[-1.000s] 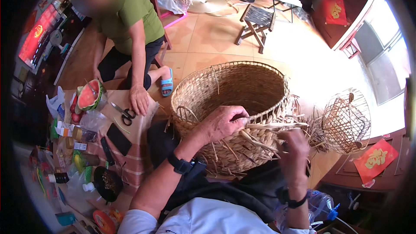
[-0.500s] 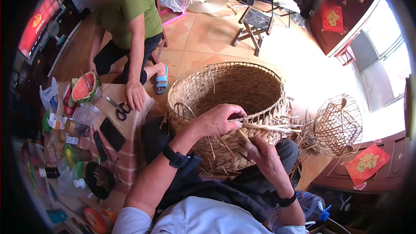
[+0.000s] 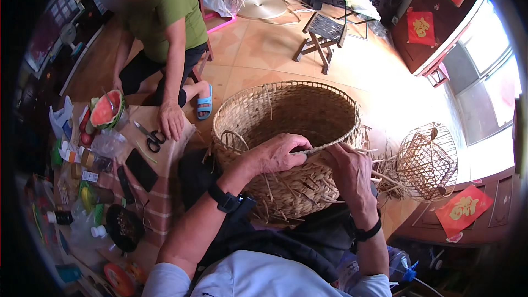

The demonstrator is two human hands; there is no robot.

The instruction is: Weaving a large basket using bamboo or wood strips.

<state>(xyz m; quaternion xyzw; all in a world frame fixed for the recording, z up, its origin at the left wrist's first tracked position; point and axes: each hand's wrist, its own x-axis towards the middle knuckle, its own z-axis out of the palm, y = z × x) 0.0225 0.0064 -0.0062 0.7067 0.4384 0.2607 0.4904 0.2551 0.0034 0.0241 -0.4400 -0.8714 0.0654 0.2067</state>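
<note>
A large round woven straw basket [image 3: 294, 190] stands between my knees, its opening facing up and loose straw ends sticking out below its rim. My left hand [image 3: 275, 153] is closed on the near rim, the thumb along the edge and the fingers over the inside. Just to its right, my right hand [image 3: 352, 170] presses its bent, closed fingers against the same rim. The back of that hand hides what it pinches. Straw strands [image 3: 386, 177] jut out to the right behind it.
At left, a cloth-covered table [image 3: 175, 159] bears scissors [image 3: 151, 136], a black phone [image 3: 142, 169], cut watermelon [image 3: 104, 111] and a dark bowl [image 3: 125, 226]. A seated person in green [image 3: 179, 5] rests a hand there. A wire-like basket [image 3: 426, 159] lies right; a folding stool [image 3: 324, 36] stands beyond.
My right hand has risen from below the rim, where it held a straw strand, up to the rim. My left hand stays nearly in place. The screen at far left has changed its picture.
</note>
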